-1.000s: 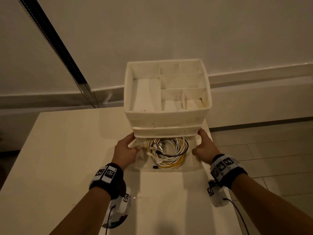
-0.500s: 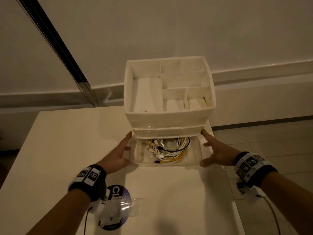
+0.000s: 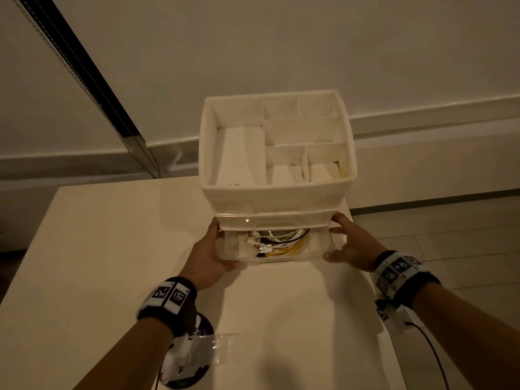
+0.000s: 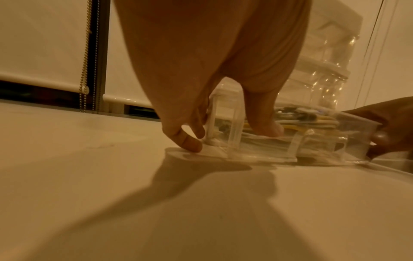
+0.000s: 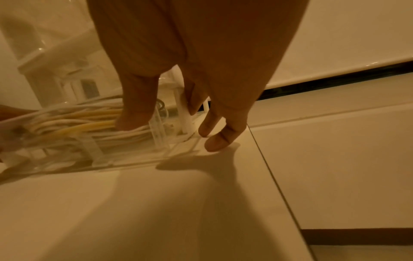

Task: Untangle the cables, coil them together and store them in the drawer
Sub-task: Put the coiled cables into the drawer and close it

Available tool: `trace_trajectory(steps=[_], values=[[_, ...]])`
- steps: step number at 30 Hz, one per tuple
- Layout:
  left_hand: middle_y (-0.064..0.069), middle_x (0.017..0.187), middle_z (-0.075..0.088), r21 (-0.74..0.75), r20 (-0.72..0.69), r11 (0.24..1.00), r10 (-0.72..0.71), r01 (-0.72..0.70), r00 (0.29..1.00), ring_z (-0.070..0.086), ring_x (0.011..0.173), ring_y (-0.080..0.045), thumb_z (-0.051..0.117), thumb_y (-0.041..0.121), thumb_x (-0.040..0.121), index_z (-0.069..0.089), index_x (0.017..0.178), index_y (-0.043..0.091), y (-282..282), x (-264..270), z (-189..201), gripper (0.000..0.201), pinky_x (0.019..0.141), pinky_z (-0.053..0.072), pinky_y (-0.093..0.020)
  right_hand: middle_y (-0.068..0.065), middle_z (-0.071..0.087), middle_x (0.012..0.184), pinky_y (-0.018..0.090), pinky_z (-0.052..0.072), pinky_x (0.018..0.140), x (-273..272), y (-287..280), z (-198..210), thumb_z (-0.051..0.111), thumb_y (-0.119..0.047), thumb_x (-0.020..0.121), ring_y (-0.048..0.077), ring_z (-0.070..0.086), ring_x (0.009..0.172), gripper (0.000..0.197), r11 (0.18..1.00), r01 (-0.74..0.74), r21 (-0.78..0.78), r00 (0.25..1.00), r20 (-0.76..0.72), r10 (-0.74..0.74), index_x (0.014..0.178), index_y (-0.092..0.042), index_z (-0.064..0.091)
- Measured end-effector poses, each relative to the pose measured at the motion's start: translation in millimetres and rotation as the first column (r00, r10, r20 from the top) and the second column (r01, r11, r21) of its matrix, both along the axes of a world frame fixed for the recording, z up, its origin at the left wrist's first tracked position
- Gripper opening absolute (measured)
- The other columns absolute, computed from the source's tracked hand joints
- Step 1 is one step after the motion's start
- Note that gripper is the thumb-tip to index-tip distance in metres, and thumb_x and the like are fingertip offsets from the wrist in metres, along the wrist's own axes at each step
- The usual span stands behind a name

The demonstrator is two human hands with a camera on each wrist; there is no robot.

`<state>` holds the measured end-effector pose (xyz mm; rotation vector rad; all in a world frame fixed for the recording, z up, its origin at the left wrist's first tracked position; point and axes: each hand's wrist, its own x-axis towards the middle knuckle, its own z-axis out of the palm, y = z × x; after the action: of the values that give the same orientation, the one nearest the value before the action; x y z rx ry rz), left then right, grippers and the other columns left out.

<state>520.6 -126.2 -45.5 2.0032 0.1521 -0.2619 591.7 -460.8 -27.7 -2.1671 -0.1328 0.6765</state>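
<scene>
Fingers of both hands straddled the front corners of the clear drawer (image 3: 318, 243), which stood partly out of the organiser.

Left hand (image 3: 209, 256): thumb lay across the drawer's front wall, the other fingers (image 4: 190, 143) reached down outside the left wall, tips on the table (image 3: 92, 243); the grip was a loose clasp around the corner. Right hand (image 3: 351, 243): same clasp mirrored, thumb over the front wall, fingers (image 5: 218, 142) outside the right wall. Between the two thumbs, inside the drawer, the coiled cables (image 3: 281, 244) lay in a bundle of white, yellow and black strands, plug ends toward the front. Beyond the fingertips rose the white organiser (image 3: 277, 153), its top tray split into compartments, with a wall (image 3: 253, 43) behind it.
</scene>
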Motion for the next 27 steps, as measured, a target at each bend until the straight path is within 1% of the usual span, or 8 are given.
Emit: trace_trajectory(steps=[4, 8, 10, 13, 15, 17, 23, 27], values=[[0.017, 0.122, 0.063, -0.019, 0.009, 0.998, 0.058, -0.058, 0.998, 0.057, 0.118, -0.007, 0.087, 0.042, 0.05, 0.036, 0.138, 0.041, -1.3, 4.1, -0.1, 0.102, 0.095, 0.053, -0.047, -0.015, 0.047, 0.128, 0.042, 0.047, 0.097, -0.2, 4.7, -0.1, 0.082, -0.013, 0.071, 0.02, 0.049, 0.125, 0.087, 0.998, 0.049, 0.029, 0.998, 0.047, -0.05, 0.142, -0.029, 0.033], [0.016, 0.124, 0.063, 0.005, -0.005, 1.0, 0.019, -0.019, 1.0, 0.061, 0.114, -0.012, 0.086, 0.028, 0.058, 0.031, 0.14, 0.046, -2.9, 2.5, -1.5, 0.101, 0.095, 0.053, -0.045, -0.012, 0.04, 0.125, 0.029, 0.042, 0.091, -18.7, 15.1, 6.4, 0.078, -0.008, 0.074, 0.015, 0.048, 0.112, 0.081, 0.985, 0.172, 0.006, 0.966, 0.192, -0.17, 0.141, -0.021, 0.034], [0.015, 0.126, 0.063, -0.016, -0.008, 1.0, 0.001, -0.001, 1.0, 0.061, 0.115, -0.01, 0.089, 0.02, 0.061, 0.027, 0.142, 0.049, -3.6, 0.6, -2.9, 0.106, 0.097, 0.052, -0.041, -0.006, 0.045, 0.116, 0.026, 0.045, 0.086, -50.9, 27.0, 10.2, 0.065, 0.006, 0.076, 0.021, 0.054, 0.105, 0.054, 0.945, 0.326, 0.04, 0.816, 0.494, -0.302, 0.125, -0.013, 0.049], [0.016, 0.122, 0.066, -0.01, -0.001, 1.0, 0.007, -0.007, 1.0, 0.063, 0.111, -0.006, 0.09, 0.02, 0.062, 0.026, 0.141, 0.05, -5.0, 2.0, -4.5, 0.106, 0.096, 0.052, -0.037, 0.004, 0.058, 0.109, 0.031, 0.039, 0.093, -95.3, 66.3, 20.2, 0.044, 0.0, 0.066, 0.023, 0.052, 0.103, 0.047, 0.994, 0.082, -0.075, 0.648, 0.762, 0.004, 0.11, -0.012, 0.057], [0.016, 0.119, 0.067, 0.008, 0.008, 1.0, 0.015, -0.015, 1.0, 0.065, 0.107, -0.006, 0.091, 0.025, 0.06, 0.027, 0.14, 0.05, -5.6, 3.2, -5.4, 0.105, 0.094, 0.053, -0.037, 0.008, 0.057, 0.122, 0.035, 0.039, 0.102, -99.1, 94.6, 17.0, 0.047, -0.008, 0.062, 0.024, 0.05, 0.114, 0.062, 0.949, -0.14, -0.283, 0.636, 0.709, 0.305, 0.123, -0.009, 0.054], [0.014, 0.117, 0.068, 0.006, 0.022, 1.0, 0.017, -0.017, 1.0, 0.065, 0.105, -0.005, 0.092, 0.025, 0.06, 0.029, 0.139, 0.049, -5.1, 3.2, -7.4, 0.103, 0.093, 0.054, -0.037, 0.012, 0.05, 0.138, 0.045, 0.037, 0.109, -87.7, 116.1, 13.5, 0.053, -0.013, 0.064, 0.03, 0.047, 0.126, 0.072, 0.872, -0.215, -0.44, 0.649, 0.602, 0.464, 0.135, -0.005, 0.046], [0.014, 0.112, 0.068, 0.004, 0.038, 0.999, 0.04, -0.04, 0.998, 0.064, 0.1, 0.004, 0.092, 0.015, 0.061, 0.034, 0.122, 0.059, -4.0, 5.1, -6.3, 0.094, 0.087, 0.054, -0.026, 0.012, 0.024, 0.157, 0.044, 0.016, 0.119, -66.5, 126.0, 4.3, 0.053, -0.022, 0.079, 0.031, 0.027, 0.143, 0.074, 0.727, -0.365, -0.581, 0.674, 0.375, 0.637, 0.147, -0.005, 0.028], [0.013, 0.121, 0.064, 0.0, 0.028, 0.999, 0.047, -0.047, 0.998, 0.062, 0.108, -0.004, 0.089, 0.018, 0.061, 0.033, 0.135, 0.048, -3.4, 5.2, -8.0, 0.098, 0.09, 0.055, -0.034, 0.011, 0.019, 0.159, 0.039, 0.016, 0.121, -55.2, 126.8, 10.5, 0.05, -0.022, 0.079, 0.028, 0.021, 0.146, 0.075, 0.692, -0.429, -0.581, 0.656, 0.326, 0.681, 0.149, -0.006, 0.026]])
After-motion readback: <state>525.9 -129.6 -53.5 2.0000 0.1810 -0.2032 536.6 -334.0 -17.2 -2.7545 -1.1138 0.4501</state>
